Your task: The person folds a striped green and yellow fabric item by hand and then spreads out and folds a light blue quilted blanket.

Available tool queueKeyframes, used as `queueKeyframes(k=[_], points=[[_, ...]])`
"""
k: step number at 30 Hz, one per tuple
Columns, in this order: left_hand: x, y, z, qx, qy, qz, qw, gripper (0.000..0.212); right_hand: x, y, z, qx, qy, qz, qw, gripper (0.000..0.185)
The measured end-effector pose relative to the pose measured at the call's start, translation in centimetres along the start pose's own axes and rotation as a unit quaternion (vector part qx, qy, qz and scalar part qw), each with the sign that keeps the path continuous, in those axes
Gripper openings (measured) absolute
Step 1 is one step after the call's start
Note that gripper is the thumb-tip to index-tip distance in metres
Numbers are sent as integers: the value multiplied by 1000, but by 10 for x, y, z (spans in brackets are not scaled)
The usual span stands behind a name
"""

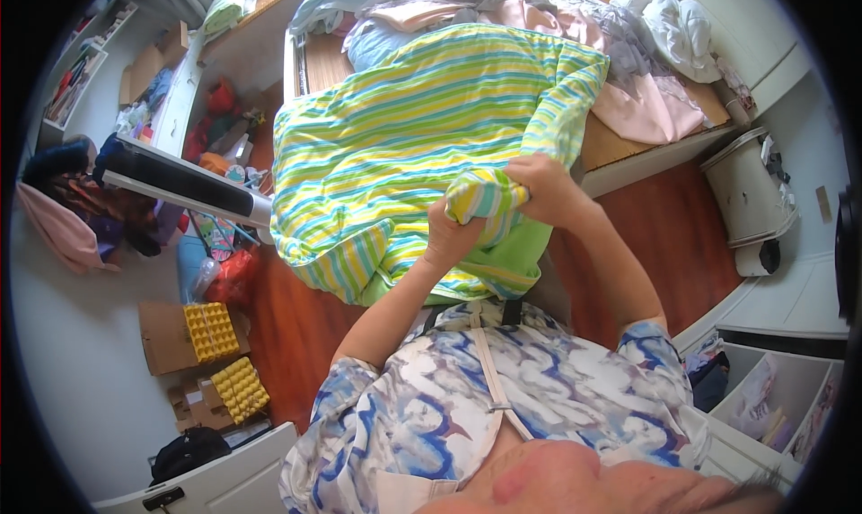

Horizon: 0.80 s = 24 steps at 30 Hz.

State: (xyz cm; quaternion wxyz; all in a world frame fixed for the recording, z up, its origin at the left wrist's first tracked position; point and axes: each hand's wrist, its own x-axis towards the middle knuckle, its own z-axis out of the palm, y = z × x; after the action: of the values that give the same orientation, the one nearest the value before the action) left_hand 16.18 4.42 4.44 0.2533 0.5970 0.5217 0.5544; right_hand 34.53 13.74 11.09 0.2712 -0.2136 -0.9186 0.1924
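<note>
A large striped cloth in green, yellow, blue and white, with a plain green underside, lies spread over the near part of the bed base and hangs down towards my body. My left hand grips a bunched part of its near edge. Close beside it, my right hand pinches the same bunched part from the right. One corner of the cloth is folded over at the lower left. At the right, a side strip of the cloth hangs in folds from its far corner.
Behind the cloth lie pink and grey bedding, a white bundle and blue fabric. A white tower-shaped appliance stands at left, near bags and yellow egg trays. Open drawers are at lower right.
</note>
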Motion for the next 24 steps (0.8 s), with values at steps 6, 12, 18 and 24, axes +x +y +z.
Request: queueKeyframes(k=[6,12,18,24], points=[[0,-4,-6,9,2,56,998,12,-59,11,0,57,222,111,967,34],[5,28,23,-126,-30,-46,990,18,-109,-18,74,156,35,232,959,84],[0,44,45,46,-217,128,967,51,-115,9,121,106,247,227,936,63],[-17,-33,-48,126,-86,-2,988,52,-133,39,-27,583,495,259,589,52]])
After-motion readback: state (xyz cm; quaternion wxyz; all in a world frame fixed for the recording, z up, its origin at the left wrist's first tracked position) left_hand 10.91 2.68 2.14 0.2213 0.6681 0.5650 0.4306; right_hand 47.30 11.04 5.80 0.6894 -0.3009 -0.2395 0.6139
